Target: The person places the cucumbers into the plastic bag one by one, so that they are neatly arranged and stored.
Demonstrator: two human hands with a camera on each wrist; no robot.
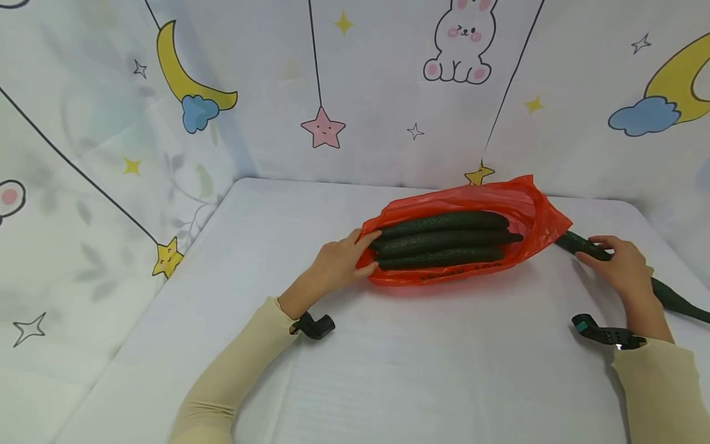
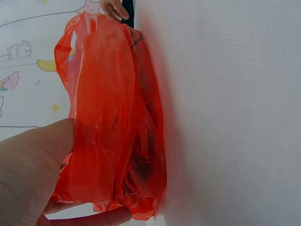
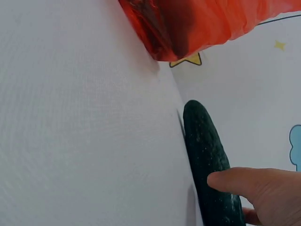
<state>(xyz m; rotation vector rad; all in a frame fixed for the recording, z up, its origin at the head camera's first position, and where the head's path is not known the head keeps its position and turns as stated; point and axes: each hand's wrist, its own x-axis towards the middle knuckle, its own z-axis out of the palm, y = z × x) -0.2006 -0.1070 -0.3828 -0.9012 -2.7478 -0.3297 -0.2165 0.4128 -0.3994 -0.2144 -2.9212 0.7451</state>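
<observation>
A red plastic bag [image 1: 444,275] lies on the table with its side gaping, and three dark green cucumbers [image 1: 444,239] rest side by side inside it. My left hand [image 1: 335,262] grips the bag's left end, thumb and fingers spread over its edge; the left wrist view shows the thumb against the red plastic [image 2: 106,113]. To the right of the bag, my right hand [image 1: 624,265] holds another long cucumber [image 3: 204,146] by its middle, thumb on one side. That cucumber's far end points toward the bag's right end, and its thin tail runs off to the right.
A white cloth covers the table [image 1: 444,370]. Behind it hangs a backdrop [image 1: 383,74] printed with moons, stars and a rabbit. Each wrist wears a black camera mount, the left one [image 1: 316,325] close over the table.
</observation>
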